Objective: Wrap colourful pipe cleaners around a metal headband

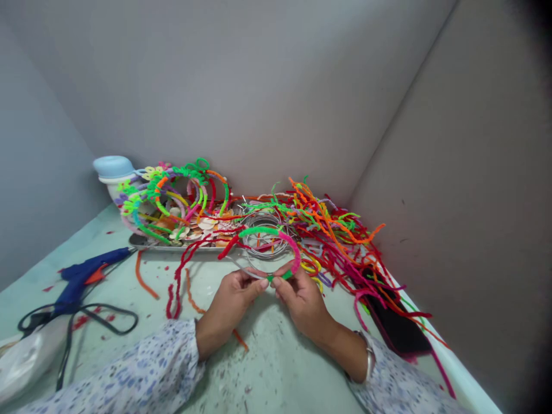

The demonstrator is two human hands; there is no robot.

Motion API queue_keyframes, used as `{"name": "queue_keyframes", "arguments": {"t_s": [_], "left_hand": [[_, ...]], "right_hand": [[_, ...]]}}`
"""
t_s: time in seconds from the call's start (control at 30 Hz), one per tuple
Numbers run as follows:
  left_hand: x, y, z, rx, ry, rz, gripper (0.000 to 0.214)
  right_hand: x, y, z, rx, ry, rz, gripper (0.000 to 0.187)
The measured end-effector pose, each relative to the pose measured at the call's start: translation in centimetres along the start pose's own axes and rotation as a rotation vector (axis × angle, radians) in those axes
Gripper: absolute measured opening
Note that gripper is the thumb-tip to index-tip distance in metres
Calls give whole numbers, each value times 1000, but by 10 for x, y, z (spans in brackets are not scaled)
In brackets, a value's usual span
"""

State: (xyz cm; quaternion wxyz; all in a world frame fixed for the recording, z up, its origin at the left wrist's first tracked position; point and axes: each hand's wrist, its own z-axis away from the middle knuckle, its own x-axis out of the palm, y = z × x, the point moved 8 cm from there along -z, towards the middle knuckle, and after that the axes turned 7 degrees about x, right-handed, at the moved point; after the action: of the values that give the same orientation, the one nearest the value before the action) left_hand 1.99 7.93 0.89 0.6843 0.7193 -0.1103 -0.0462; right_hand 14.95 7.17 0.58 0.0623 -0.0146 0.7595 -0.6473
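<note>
Between my two hands is a headband hoop point(259, 230), wound with red, green and pink fuzzy pipe cleaner along most of its curve. Its stretch near my left fingers shows a bare, pale band. My left hand point(233, 294) is closed, pinching the hoop's near side between thumb and fingers. Beside it, almost touching thumb to thumb, my right hand point(304, 300) is closed on the green-wrapped part. Fingers hide some of the band there. Just behind the hoop lies a coil of bare metal rings point(264, 220).
A metal tray point(190, 248) holds pale discs and finished colourful headbands point(161, 187). Loose pipe cleaners point(332, 224) heap up at right, partly over a phone point(399, 325). At left lie a blue glue gun point(80, 279) with its cord and a blue-lidded container point(114, 167). Walls enclose the table.
</note>
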Motion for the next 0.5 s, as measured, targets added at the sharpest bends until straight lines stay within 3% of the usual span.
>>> {"name": "queue_keyframes", "arguments": {"t_s": [0.23, 0.5], "left_hand": [[1, 0, 1, -1, -16, 0, 18], [-2, -10, -4, -51, -27, -46, 30]], "right_hand": [[0, 0, -1, -2, -10, 22, 13], [1, 13, -11, 240, -15, -318, 25]]}}
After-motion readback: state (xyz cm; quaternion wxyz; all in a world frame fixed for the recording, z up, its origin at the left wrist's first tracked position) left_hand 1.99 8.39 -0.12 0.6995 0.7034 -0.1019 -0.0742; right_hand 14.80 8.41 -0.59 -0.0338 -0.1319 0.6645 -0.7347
